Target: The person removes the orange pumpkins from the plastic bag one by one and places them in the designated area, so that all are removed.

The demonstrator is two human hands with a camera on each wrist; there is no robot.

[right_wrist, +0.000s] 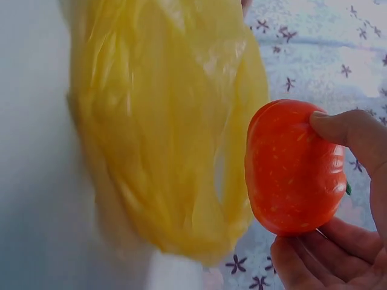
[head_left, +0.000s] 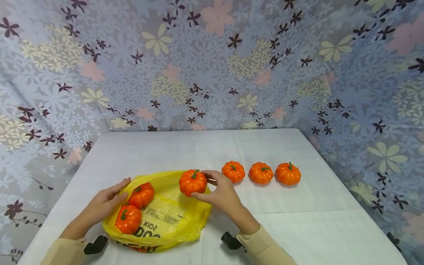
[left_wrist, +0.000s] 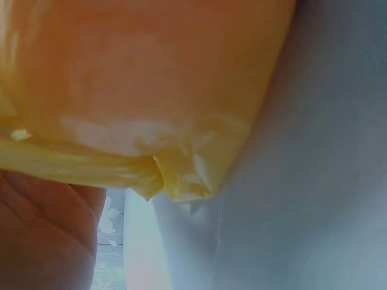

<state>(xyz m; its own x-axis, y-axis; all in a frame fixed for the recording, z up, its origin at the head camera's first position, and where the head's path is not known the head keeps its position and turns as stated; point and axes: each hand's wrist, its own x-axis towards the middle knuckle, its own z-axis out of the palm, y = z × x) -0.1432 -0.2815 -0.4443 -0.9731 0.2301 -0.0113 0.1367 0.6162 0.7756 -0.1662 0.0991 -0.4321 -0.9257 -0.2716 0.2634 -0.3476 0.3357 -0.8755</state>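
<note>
My right hand (head_left: 222, 195) holds a small orange pumpkin (head_left: 192, 183) with a green stem over the right side of a yellow plastic bag (head_left: 190, 221). In the right wrist view, the thumb lies on one side of this pumpkin (right_wrist: 296, 172) and the fingers on the other, with the bag (right_wrist: 163, 133) beside it. At the bag's left rim, my left hand (head_left: 102, 206) holds the edge between thumb and fingers. Two pumpkins, an upper one (head_left: 142, 195) and a lower one (head_left: 129, 219), lie inside the bag's left part. In the left wrist view, bag film (left_wrist: 151, 72) hides the left fingers.
Three more pumpkins stand in a row to the right: a left one (head_left: 233, 172), a middle one (head_left: 261, 173) and a right one (head_left: 288, 173). They sit on a white-covered table (head_left: 314, 228). A flowered cloth (head_left: 212, 73) hangs behind and at both sides.
</note>
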